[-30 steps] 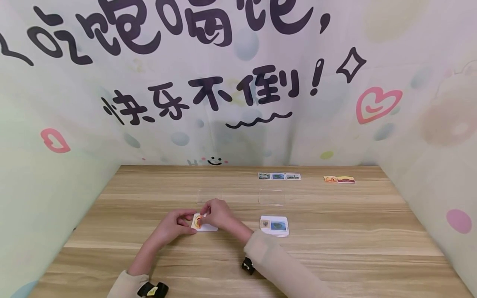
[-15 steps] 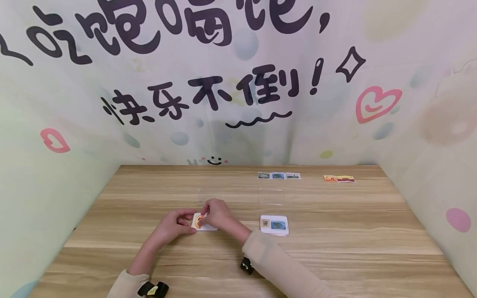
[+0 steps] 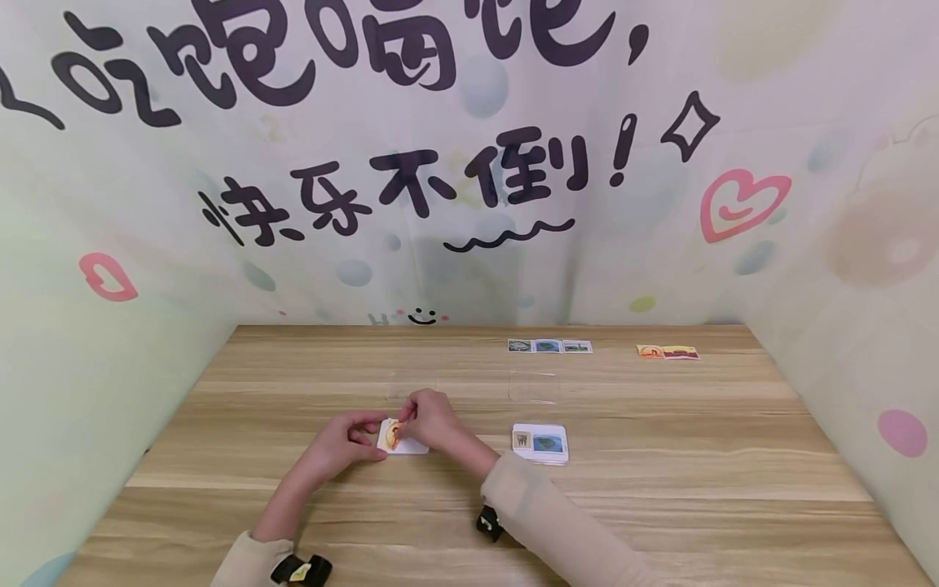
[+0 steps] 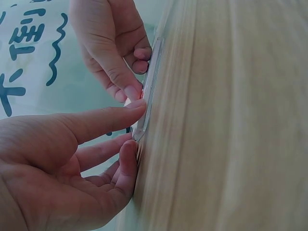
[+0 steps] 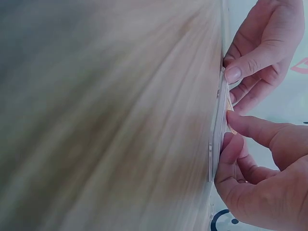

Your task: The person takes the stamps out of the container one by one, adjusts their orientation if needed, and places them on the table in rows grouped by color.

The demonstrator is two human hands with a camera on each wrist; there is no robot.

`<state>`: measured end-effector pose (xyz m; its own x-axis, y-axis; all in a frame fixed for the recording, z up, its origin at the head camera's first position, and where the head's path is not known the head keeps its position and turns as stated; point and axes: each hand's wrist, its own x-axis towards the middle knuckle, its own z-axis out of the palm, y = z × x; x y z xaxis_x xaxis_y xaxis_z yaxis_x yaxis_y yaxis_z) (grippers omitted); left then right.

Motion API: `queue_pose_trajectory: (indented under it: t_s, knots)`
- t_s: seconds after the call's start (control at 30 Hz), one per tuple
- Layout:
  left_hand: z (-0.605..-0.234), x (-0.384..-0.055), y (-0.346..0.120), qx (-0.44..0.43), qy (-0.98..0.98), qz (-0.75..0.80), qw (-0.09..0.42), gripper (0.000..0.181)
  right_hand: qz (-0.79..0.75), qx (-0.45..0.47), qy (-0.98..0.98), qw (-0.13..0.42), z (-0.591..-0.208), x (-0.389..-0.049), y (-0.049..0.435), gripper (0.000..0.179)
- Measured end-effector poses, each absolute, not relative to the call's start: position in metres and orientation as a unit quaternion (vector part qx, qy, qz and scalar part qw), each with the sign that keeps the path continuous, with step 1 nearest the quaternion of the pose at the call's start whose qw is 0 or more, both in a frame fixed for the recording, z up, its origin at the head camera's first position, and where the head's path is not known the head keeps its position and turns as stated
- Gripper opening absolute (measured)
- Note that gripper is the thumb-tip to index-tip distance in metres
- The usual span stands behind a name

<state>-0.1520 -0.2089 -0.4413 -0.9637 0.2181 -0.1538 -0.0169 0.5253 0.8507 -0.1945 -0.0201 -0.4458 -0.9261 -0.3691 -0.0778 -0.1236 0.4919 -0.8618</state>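
Note:
A white card (image 3: 415, 449) lies in a clear flat case on the table, left of centre. My left hand (image 3: 343, 442) holds its left end, thumb on the near edge and fingers on the far edge. On the card's left part is a small orange picture piece (image 3: 392, 435), which my right hand (image 3: 431, 419) pinches by its right side. The left wrist view shows the case (image 4: 153, 86) edge-on, low over the wood, with both hands' fingertips at it. In the right wrist view a sliver of the orange piece (image 5: 230, 107) shows beside the right thumb.
To the right lies a white card (image 3: 539, 453) with two pictures. Behind are two clear covers, one of them (image 3: 535, 389) in line with that card. Three picture pieces (image 3: 548, 346) and two orange-red ones (image 3: 681, 353) lie near the table's back edge, before a printed cloth wall.
My right fingers have shifted slightly to the right, and more of the orange picture piece shows. The left hand and the card have stayed in place.

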Motion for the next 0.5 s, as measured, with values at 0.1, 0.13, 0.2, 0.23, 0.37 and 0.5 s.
queue_pose_trajectory:
  t_s: [0.1, 0.13, 0.2, 0.23, 0.37, 0.5]
  knots:
    - [-0.4411, -0.1519, -0.2087, 0.059, 0.866, 0.482, 0.12, 0.055, -0.486, -0.143, 0.853, 0.128, -0.4463, -0.1949, -0.0198, 0.016]
    - [-0.4411, -0.1519, -0.2087, 0.059, 0.866, 0.481, 0.12, 0.055, -0.486, -0.142, 0.852, 0.129, -0.4465, -0.1952, -0.0197, 0.016]
    - [-0.4409, -0.1519, -0.2086, 0.06, 0.867, 0.48, 0.119, 0.055, -0.488, -0.141, 0.852, 0.13, -0.4472, -0.1956, -0.0197, 0.016]
    - [-0.4408, -0.1519, -0.2085, 0.06, 0.867, 0.48, 0.119, 0.055, -0.489, -0.141, 0.851, 0.13, -0.4472, -0.1957, -0.0196, 0.017]
    - [-0.4405, -0.1519, -0.2084, 0.059, 0.867, 0.481, 0.12, 0.055, -0.495, -0.139, 0.847, 0.136, -0.4467, -0.1956, -0.0189, 0.017]
    - [-0.4408, -0.1521, -0.2085, 0.059, 0.865, 0.484, 0.121, 0.055, -0.504, -0.13, 0.841, 0.149, -0.4462, -0.1959, -0.0182, 0.016]
